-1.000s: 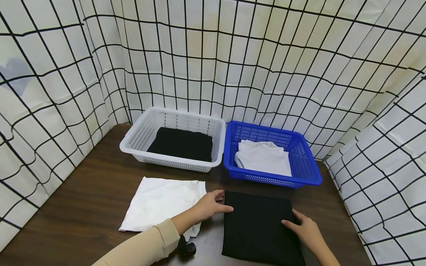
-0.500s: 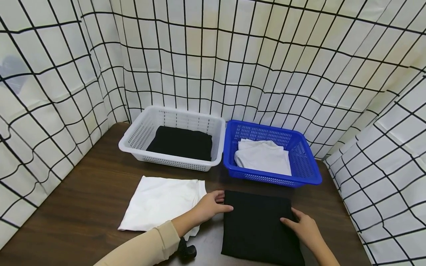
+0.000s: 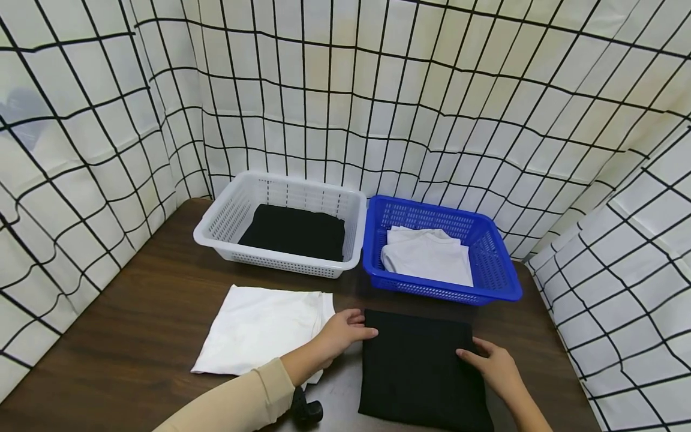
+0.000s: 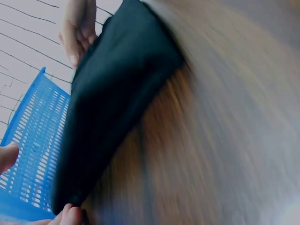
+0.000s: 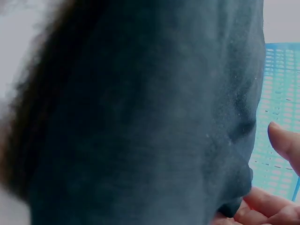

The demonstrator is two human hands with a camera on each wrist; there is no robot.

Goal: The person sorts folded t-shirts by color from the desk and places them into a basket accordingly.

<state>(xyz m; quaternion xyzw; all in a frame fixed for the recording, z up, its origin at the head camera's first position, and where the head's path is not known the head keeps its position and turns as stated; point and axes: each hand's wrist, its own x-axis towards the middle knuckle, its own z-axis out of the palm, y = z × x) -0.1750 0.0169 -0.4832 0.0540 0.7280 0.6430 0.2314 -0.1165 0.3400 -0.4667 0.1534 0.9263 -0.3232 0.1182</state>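
Note:
A folded black cloth [image 3: 421,372] lies flat on the table in front of the person. At its upper left corner, the left hand [image 3: 337,333] touches the edge with its fingertips, thumb spread away. The right hand [image 3: 499,369] is at the cloth's right edge, fingers against the side and thumb over the top. In the left wrist view the left fingertips [image 4: 70,214] meet a corner of the black cloth [image 4: 112,84]. The right wrist view shows the right fingers [image 5: 267,206] at the cloth's edge [image 5: 154,112], with the thumb held apart from it.
A folded white cloth [image 3: 259,330] lies at left, partly under the left forearm. Behind stand a white basket [image 3: 281,263] holding black cloth [image 3: 294,231] and a blue basket [image 3: 432,291] holding white cloth [image 3: 426,255]. A small black object [image 3: 306,411] is beside the left sleeve.
The left thumb has shifted slightly up, away from the person, and the right thumb has risen a little. Both hands otherwise stay at the black cloth's edges, and the cloth looks nearly unmoved.

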